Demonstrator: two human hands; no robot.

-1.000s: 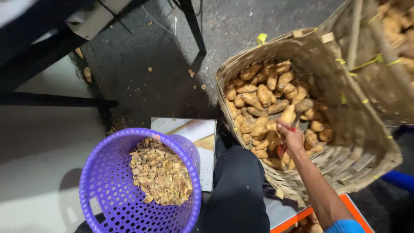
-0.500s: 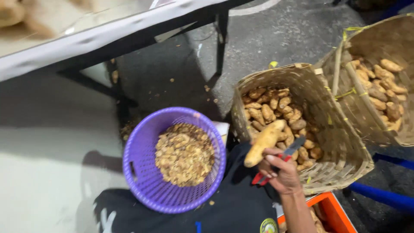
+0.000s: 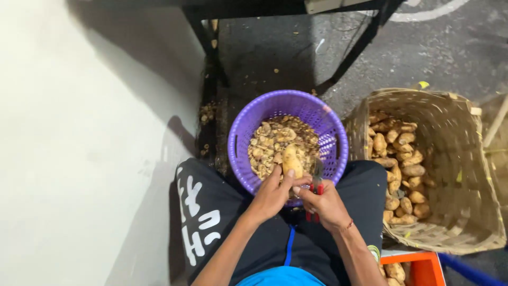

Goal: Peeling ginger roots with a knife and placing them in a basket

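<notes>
— Since half a second ago, we see that the tuber has come from beside the woven basket to a place over the purple basket, and both hands now meet there; before, only the right one was in view.

— How do we find the hands now?

— Our left hand is closed around the lower end of the tuber, thumb on top, and holds it upright above the peelings. Our right hand is closed on one red-handled peeler, whose grey blade points up and stands just beside the tuber. If the blade touches the skin, we cannot tell.

— How many baskets do we count?

— Two with certainty: one round purple plastic basket between our knees, about half full of brown peelings, and one big woven basket at our right. At the far right edge we see a piece of wicker; we cannot say if it is a third basket.

— And the tubers?

— One in the hands. In the woven basket we count about twenty that show, in one heap against the near-left wall. One orange crate at the bottom edge holds two or three more.

— Anything else?

— Two dark metal legs of a table stand behind the purple basket, on the grey floor, with some scraps near them.
</notes>
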